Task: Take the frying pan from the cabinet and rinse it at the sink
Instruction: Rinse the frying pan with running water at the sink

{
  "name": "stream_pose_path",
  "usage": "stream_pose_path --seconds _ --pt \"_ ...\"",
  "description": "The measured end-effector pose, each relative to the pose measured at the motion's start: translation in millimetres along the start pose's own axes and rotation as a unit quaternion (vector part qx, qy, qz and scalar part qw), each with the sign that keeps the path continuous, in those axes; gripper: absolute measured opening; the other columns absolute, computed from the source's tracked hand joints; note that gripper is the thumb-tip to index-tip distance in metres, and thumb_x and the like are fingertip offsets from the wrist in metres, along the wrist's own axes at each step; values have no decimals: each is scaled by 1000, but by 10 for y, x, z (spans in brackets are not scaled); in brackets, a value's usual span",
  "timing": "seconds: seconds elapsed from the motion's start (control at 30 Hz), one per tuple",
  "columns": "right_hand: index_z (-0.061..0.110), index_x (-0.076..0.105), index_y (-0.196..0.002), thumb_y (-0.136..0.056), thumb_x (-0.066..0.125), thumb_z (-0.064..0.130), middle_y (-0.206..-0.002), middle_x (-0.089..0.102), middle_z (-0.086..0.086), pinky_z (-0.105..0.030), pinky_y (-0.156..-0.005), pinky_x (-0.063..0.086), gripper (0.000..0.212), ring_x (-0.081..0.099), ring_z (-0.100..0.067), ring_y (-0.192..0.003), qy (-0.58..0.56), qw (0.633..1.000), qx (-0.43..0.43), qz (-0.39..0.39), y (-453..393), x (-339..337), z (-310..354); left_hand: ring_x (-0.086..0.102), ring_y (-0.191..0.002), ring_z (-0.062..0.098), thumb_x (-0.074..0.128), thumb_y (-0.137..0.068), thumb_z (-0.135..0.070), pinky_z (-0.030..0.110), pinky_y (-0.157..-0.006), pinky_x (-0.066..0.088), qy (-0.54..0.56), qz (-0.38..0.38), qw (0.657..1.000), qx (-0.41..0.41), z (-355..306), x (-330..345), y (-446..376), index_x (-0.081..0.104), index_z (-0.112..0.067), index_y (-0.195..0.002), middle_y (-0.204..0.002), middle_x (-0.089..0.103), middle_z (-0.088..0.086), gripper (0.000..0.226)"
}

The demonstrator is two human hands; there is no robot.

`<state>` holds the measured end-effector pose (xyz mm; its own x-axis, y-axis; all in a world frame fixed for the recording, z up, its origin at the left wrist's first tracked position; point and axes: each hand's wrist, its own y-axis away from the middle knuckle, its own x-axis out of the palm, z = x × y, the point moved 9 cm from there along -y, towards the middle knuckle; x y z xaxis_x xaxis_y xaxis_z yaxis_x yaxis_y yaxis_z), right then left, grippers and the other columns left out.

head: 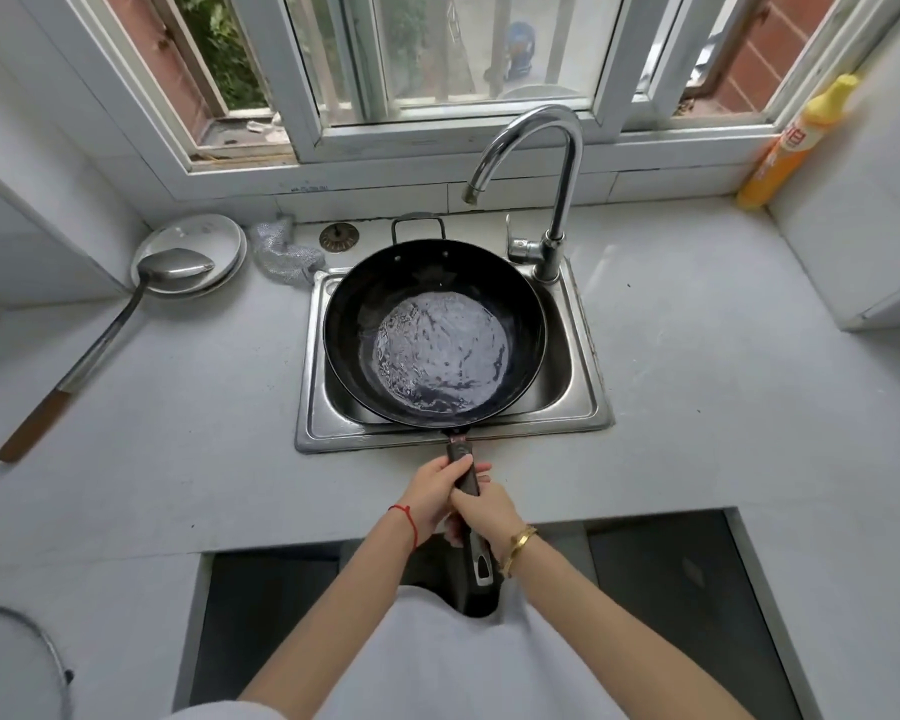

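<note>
Black frying pan [434, 332], water pooled in its base, over the steel sink [583, 402] directly beyond the hands, its long handle clamped by left hand [432, 493] forward and right hand [481, 511] just behind; ladle [126, 314] far to the left hand's side.

Pan [434, 332]: dark metal, glossy where wet. Sink [583, 402] brushed steel, tap [552, 163] polished chrome. Counter [178, 433] matt pale stone, faintly speckled. Ladle [126, 309]: dull metal, wooden grip. Bottle [796, 142] shiny yellow plastic. Scourer [281, 252] rough wire mesh.
</note>
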<state>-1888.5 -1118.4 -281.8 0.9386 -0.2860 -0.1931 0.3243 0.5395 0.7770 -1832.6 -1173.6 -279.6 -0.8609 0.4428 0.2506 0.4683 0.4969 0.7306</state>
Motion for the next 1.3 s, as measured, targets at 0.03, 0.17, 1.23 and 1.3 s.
stream_pose_path --seconds 0.03,0.17,1.23,1.3 --pt "4 62 -86 -87 58 18 -54 61 -8 -27 -44 52 14 58 -17 -40 -21 1000 3 -22 1 -4 -27 66 -83 19 47 -100 -20 31 -73 54 3 2 1000 -2 5 5 -6 64 -6 -103 -105 69 11 23" --pt "6 62 -78 -87 59 21 -50 57 -4 -24 -40 48 18 52 -14 -36 -23 998 -12 -58 24 -27 -3 68 -90 17 45 -101 -16 32 -77 52 19 8 1000 2 3 12 -20 59 -6 -113 -104 70 8 21" --pt "35 58 -67 -86 62 31 -53 55 10 -25 -49 49 20 55 -7 -48 52 975 -188 -110 182 -165 113 69 -72 13 54 -94 2 27 -81 57 -4 -18 994 108 -68 -12 36 57 6 -108 -80 66 11 15" --pt "34 57 -63 -85 63 32 -51 55 8 -27 -49 47 23 54 -9 -46 47 976 -187 -102 202 -138 126 68 -71 14 56 -93 2 27 -81 57 -6 -31 993 116 -87 -54 61 58 7 -106 -75 68 9 14"
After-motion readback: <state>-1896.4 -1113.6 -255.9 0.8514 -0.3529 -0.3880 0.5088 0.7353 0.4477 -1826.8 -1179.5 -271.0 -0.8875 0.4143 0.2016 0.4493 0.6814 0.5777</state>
